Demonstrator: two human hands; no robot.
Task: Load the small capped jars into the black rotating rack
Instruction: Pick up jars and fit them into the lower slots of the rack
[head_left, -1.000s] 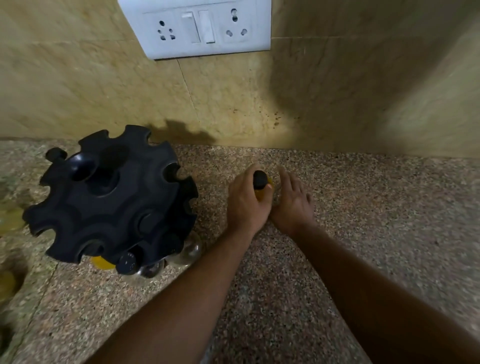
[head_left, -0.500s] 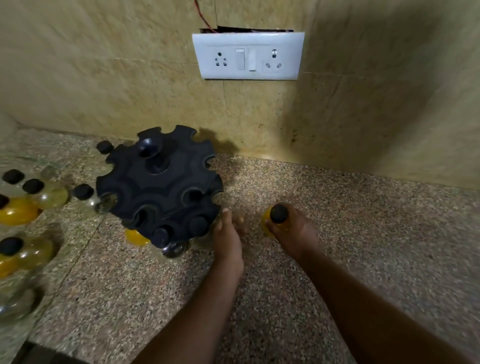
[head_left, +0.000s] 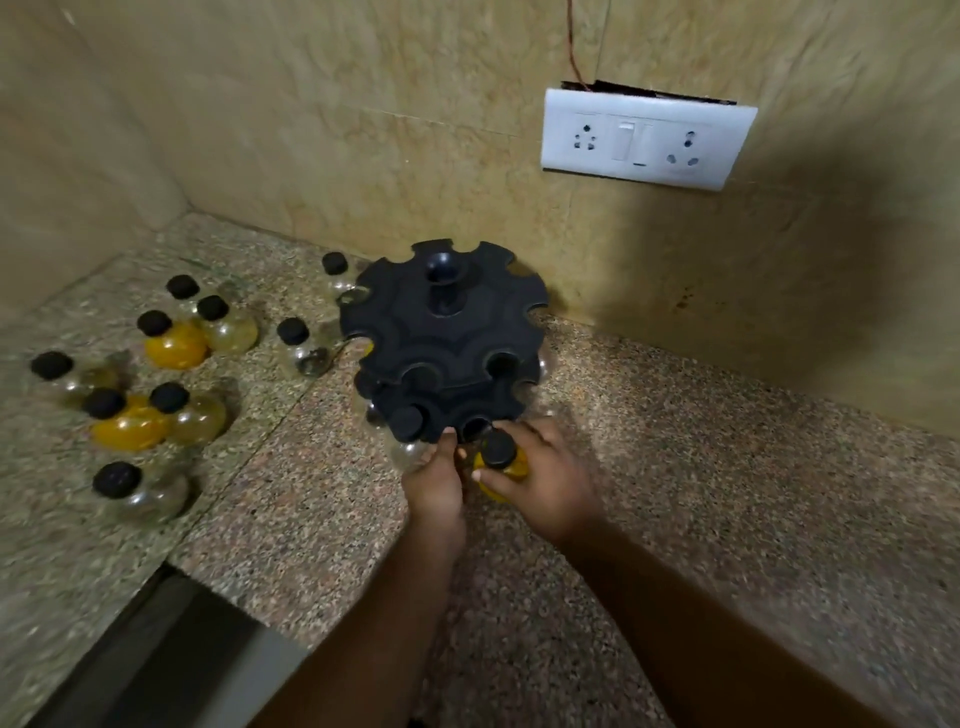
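Observation:
The black rotating rack (head_left: 447, 338) stands on the granite counter near the back wall, with notched slots round its rim. A jar with a black cap (head_left: 408, 422) hangs in a front slot of its lower tier. My right hand (head_left: 540, 480) grips a small jar of yellow contents with a black cap (head_left: 500, 460) just in front of the rack's lower edge. My left hand (head_left: 435, 480) is beside it, its fingertips touching the rack's front rim next to an empty slot. Several more capped jars (head_left: 174, 343) stand on the counter to the left.
A white switch and socket plate (head_left: 647, 137) is on the tiled back wall, a wire running up from it. A side wall closes the left corner. The counter's front edge (head_left: 171, 571) drops off at lower left. Bare granite (head_left: 727, 493) lies right of the rack.
My right hand has carried the yellow jar leftward up to the rack's front edge. My left hand has reached the rack's rim. The view has swung left, showing more loose jars.

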